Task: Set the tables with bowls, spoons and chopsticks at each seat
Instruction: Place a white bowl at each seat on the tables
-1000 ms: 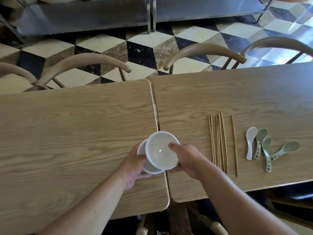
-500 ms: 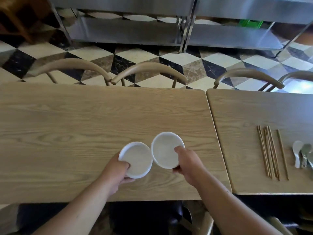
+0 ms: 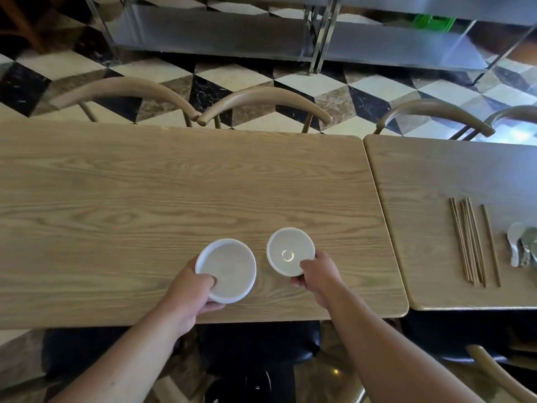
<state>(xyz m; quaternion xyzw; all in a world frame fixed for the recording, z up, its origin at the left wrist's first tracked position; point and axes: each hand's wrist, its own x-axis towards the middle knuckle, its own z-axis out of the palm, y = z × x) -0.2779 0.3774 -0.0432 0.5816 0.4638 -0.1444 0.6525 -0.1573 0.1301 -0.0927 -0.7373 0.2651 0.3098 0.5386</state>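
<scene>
Gripping one smooth, round white bowl (image 3: 229, 266) with the thumb hooked inside its rim, the left hand (image 3: 191, 295) keeps it by the grained wooden table's (image 3: 145, 184) near edge. The right hand (image 3: 316, 279) pinches a second bowl (image 3: 290, 251) just beside it. Slim wooden chopsticks (image 3: 470, 242) and glossy spoons (image 3: 515, 245) lie near the neighbouring table's (image 3: 436, 175) near edge.

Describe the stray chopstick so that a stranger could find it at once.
Take the right-hand table of the two. Toward its near edge lies a bundle of brown chopsticks, with spoons further right. The stray chopstick lies alone in the gap between them, touching neither.
</scene>
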